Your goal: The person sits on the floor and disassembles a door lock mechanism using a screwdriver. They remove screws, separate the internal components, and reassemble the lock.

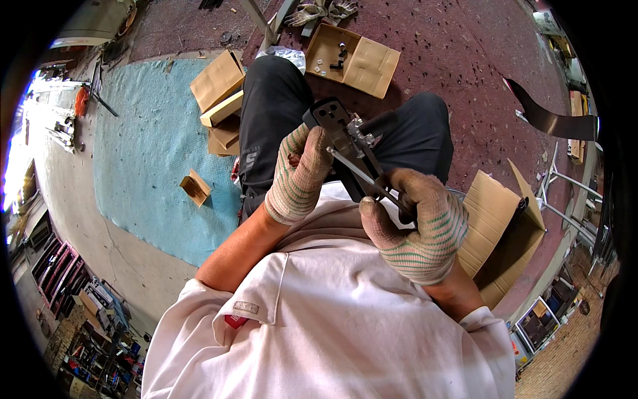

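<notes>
My left hand [300,174], in a striped knit work glove, grips a black metal bracket [335,128] with holes and a small silver fitting, held over my lap. My right hand [415,229], gloved the same way, is closed on the handle of a thin metal tool [362,176]. The tool's shaft runs up and left to the bracket, and its tip meets the bracket near my left fingers. Both hands are close together above my knees, in front of my white shirt. The lower part of the bracket is hidden behind my left hand.
An open cardboard box [352,56] with small dark and silver parts lies on the red floor beyond my knees. More cardboard boxes [219,93] sit on a blue mat [146,159] to the left. A large cardboard sheet [498,226] lies at right, spare gloves [322,10] at top.
</notes>
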A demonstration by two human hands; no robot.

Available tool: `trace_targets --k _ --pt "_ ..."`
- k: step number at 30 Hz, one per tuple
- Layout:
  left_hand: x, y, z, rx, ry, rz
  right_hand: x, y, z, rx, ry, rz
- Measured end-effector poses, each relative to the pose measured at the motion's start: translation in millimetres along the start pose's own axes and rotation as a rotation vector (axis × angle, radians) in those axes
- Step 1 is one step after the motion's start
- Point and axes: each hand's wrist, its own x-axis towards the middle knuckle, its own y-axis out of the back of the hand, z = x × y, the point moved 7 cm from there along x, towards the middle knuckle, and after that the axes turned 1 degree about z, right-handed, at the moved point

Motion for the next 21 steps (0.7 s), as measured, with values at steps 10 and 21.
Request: trace_targets --k 10,21 --pt "0.5 0.6 -4.7 -0.088 0.012 -0.003 2.1 0.0 0.6 0.053 -0.046 -0.005" --pt "0.0 3.8 -9.6 -0.1 -0.001 -0.024 -0.2 -1.7 4.0 0.089 -0.101 -0.041"
